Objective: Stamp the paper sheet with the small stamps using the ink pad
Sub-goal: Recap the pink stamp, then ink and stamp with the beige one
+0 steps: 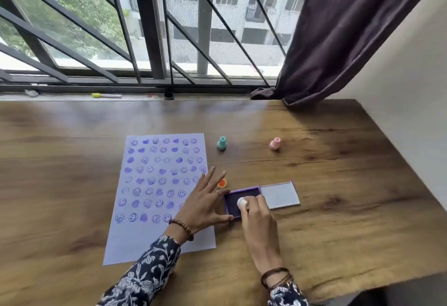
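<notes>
- While the right hand (256, 216) pinches a white stamp (242, 203) on the ink pad (242, 198), over-inking could blotch prints.
- Left hand (205, 204), fingers spread, steadies the pad's 9 o'clock edge; slipping could smear the paper sheet (154, 197).

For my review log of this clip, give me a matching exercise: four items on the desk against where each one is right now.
Items:
1. white stamp
2. teal stamp
3. pink stamp
4. orange stamp

Places:
A. standing alone, far right of the paper sheet
B. just beyond the left hand
C. pressed on the ink pad by the right hand
D. standing near the sheet's top right corner

Pairs: 1-C, 2-D, 3-A, 4-B
</notes>
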`<state>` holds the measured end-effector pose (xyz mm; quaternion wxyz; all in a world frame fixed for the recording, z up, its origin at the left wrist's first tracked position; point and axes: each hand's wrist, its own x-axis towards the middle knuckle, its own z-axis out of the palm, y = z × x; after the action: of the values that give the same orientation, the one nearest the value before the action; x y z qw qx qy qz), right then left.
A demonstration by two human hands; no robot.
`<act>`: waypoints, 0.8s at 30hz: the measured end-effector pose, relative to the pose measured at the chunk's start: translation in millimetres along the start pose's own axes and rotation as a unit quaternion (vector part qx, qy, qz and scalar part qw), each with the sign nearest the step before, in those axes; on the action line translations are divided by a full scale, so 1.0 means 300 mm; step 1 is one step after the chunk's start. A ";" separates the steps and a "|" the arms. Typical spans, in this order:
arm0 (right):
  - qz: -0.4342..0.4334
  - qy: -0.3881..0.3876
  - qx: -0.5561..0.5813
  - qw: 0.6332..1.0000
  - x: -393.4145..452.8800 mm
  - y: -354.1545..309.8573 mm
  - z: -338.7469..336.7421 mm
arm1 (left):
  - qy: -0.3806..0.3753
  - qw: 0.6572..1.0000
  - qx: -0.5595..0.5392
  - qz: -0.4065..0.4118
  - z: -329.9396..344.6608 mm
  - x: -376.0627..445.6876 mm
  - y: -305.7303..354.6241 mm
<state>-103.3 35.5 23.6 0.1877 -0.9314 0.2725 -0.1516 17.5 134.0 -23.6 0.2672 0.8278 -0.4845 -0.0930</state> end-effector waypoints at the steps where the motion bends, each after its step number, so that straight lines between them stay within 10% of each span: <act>1: -0.006 -0.013 -0.016 1.000 0.016 -0.002 0.000 | 0.001 1.000 -0.001 0.001 0.005 -0.001 -0.002; 12: 0.119 -0.247 -0.088 0.958 0.208 -0.067 -0.077 | -0.048 0.998 -0.021 -0.032 -0.075 -0.065 -0.011; 20: 0.215 -0.133 0.238 0.938 -0.035 -0.277 0.022 | -0.006 0.994 -0.046 -0.097 -0.325 -0.370 -0.303; 24: 0.195 -0.055 0.172 0.964 -0.137 -0.368 0.137 | -0.064 0.990 -0.027 -0.124 -0.383 -0.451 -0.406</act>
<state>-70.9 156.1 27.5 0.3860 -0.8206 0.4080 -0.1051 87.0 336.8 -6.1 0.2448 0.8663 -0.3911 -0.1913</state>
